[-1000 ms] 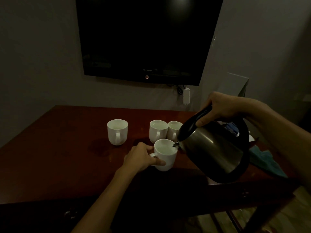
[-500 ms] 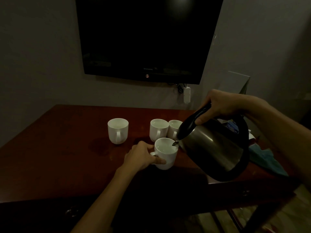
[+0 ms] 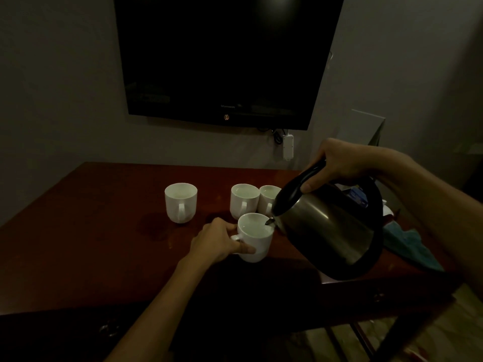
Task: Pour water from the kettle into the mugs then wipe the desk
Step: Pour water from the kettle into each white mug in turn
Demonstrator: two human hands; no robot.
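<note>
While the kettle point(image 3: 326, 226) is tipped over the near mug point(image 3: 254, 237), pouring looks to be in its late stage. Head view only.

- 4 white mugs on the dark red desk point(image 3: 86, 231): 1 far left point(image 3: 180, 202), 2 touching side by side at the back point(image 3: 244, 201) point(image 3: 268, 199), 1 nearest the front edge.
- All 4 show a pale liquid surface inside; the light is dim, so levels are hard to judge, but each seems to hold water.
- Spout sits just over the near mug's rim; the stream itself is too small to make out.
- Right hand point(image 3: 339, 163): fingers wrapped round the kettle's black handle, kettle held off the desk.
- Left hand point(image 3: 222, 240): fingers curled at the near mug's handle, thumb on its wall, steadying it.
- Wet-looking dark patch point(image 3: 154, 226) on the desk, left of the hand.
- Teal cloth point(image 3: 410, 246) lies at the right edge, untouched: wiping not yet begun.

Judgement: 4th and likely last mug being filled; setting down the kettle and wiping remain.
</note>
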